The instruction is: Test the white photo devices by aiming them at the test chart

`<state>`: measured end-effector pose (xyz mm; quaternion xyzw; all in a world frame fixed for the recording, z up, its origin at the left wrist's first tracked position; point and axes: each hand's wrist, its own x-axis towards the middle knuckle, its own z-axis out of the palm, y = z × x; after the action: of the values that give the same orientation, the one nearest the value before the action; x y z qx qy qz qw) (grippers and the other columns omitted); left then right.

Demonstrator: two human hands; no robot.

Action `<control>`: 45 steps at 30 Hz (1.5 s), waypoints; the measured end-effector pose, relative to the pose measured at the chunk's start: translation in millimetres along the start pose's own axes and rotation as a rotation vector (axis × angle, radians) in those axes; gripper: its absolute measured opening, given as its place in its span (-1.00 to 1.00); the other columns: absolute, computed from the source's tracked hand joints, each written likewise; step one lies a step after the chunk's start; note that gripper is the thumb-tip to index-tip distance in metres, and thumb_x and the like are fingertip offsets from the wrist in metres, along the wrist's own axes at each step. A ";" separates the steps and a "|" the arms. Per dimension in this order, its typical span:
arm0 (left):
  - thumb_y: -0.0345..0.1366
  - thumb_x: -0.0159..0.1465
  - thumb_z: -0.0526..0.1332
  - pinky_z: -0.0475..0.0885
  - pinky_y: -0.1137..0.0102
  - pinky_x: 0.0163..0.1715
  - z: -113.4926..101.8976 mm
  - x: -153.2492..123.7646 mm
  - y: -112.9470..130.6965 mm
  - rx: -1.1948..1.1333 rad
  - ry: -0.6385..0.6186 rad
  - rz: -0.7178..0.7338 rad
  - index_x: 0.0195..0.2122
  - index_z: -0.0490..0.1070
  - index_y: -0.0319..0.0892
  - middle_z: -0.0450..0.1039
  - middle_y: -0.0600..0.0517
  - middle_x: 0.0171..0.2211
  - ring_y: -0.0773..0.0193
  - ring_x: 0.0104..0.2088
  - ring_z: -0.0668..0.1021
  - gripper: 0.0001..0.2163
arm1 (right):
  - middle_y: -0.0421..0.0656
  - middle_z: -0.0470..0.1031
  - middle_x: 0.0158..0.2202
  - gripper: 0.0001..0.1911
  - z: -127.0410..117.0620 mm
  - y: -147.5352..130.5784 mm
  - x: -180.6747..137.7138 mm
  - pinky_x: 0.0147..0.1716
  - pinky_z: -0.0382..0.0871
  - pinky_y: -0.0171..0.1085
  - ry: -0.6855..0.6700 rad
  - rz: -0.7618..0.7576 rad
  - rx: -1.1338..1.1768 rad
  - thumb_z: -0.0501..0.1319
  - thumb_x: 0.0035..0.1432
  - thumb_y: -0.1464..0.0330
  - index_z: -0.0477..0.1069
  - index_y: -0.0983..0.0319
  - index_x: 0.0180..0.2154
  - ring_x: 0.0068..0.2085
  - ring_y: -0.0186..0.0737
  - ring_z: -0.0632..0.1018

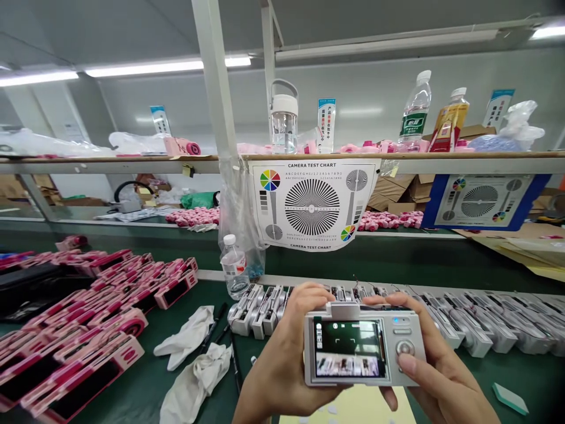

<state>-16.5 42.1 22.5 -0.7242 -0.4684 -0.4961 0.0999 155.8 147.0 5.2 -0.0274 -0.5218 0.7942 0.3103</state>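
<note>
My left hand's fingers (309, 299) are curled over the top edge of a silver compact camera (410, 330), closed around its left end. My right hand's fingers (384, 301) lie together along the top edge, with the right thumb (408, 364) pressed on the rear face just below a round dial (405, 347). The camera is thus gripped between both hands (282, 359) (441, 359), neither hand nearer to it than the other.

Orientation: the long axis runs crosswise, left to right, about level. The rear screen (348, 347) faces me, so I judge that the lens end, hidden from my view, points forward, toward a camera test chart (312, 206) hanging from a shelf edge (132, 165).

Surroundings: a row of silver camera bodies (481, 330) stands on the green bench mat (150, 400) directly behind the hands. White cloths (189, 377) lie left of my left hand, with pink camera housings (88, 318) farther left. A water bottle (233, 265) stands below the chart's left edge, and a second, blue-framed chart (481, 200) hangs to the right.
</note>
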 end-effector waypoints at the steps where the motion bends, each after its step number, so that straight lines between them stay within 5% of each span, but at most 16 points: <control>1: -0.16 0.03 0.29 0.31 0.01 -0.05 0.7 0.2 0.2 0.002 0.007 0.008 0.05 0.03 -0.12 0.25 -0.13 -0.12 -0.04 -0.03 0.37 -0.39 | -0.10 0.41 -0.05 -0.62 -0.2 -0.5 0.0 -0.55 0.49 -0.33 0.004 0.009 -0.007 0.15 0.16 0.34 0.23 -0.01 0.02 -0.38 -0.26 0.51; 31: -0.17 0.03 0.30 0.25 0.13 0.02 0.0 -0.3 0.8 0.004 0.017 0.042 0.06 0.06 -0.13 0.26 -0.11 -0.11 0.01 -0.02 0.36 -0.40 | -0.12 0.38 0.00 -0.57 -3.1 -1.6 0.4 -0.55 0.47 -0.36 -0.031 -0.010 -0.013 0.20 0.13 0.31 0.23 -0.07 0.04 -0.40 -0.30 0.51; 36: -0.27 -0.02 0.38 0.25 0.15 0.06 -10.2 -7.6 -16.0 -0.150 0.124 -0.071 0.13 0.09 -0.05 0.23 -0.12 0.02 -0.01 0.06 0.31 -0.30 | -0.17 0.50 -0.20 -0.49 5.1 3.0 11.7 -0.40 0.46 -0.29 0.051 0.050 -0.008 0.33 -0.01 0.29 0.26 -0.01 0.01 -0.35 -0.22 0.55; 40: -0.16 -0.01 0.38 0.29 0.12 0.05 23.6 1.0 -24.2 -0.572 0.401 -0.288 0.17 0.05 -0.01 0.26 -0.11 0.06 -0.03 0.08 0.35 -0.25 | -0.26 0.53 -0.28 -0.56 18.1 16.8 28.0 -0.34 0.43 -0.33 0.142 -0.102 0.166 0.36 -0.05 0.28 0.32 -0.02 -0.10 -0.30 -0.25 0.55; 42: 0.09 -0.03 0.30 0.27 0.09 0.06 53.0 4.2 -22.0 -0.925 0.409 -0.417 0.07 0.24 -0.12 0.36 -0.15 -0.01 -0.10 0.09 0.34 -0.32 | -0.26 0.52 -0.22 -0.58 22.6 25.9 33.7 -0.22 0.41 -0.31 0.224 -0.199 0.200 0.35 -0.04 0.29 0.33 -0.02 -0.10 -0.23 -0.25 0.54; 45: 0.02 -0.22 0.43 0.32 0.09 0.03 86.4 2.7 -15.9 -1.161 0.381 -0.589 -0.06 0.38 -0.10 0.45 -0.09 -0.11 -0.10 -0.03 0.46 -0.32 | -0.20 0.47 -0.11 -0.57 24.5 38.0 37.9 -0.13 0.38 -0.31 0.228 -0.248 0.100 0.35 -0.05 0.30 0.34 0.06 -0.09 -0.15 -0.22 0.52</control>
<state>25.3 104.9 -22.6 -0.4027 -0.2783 -0.7925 -0.3637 98.6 136.8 -5.2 -0.0369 -0.4423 0.7666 0.4641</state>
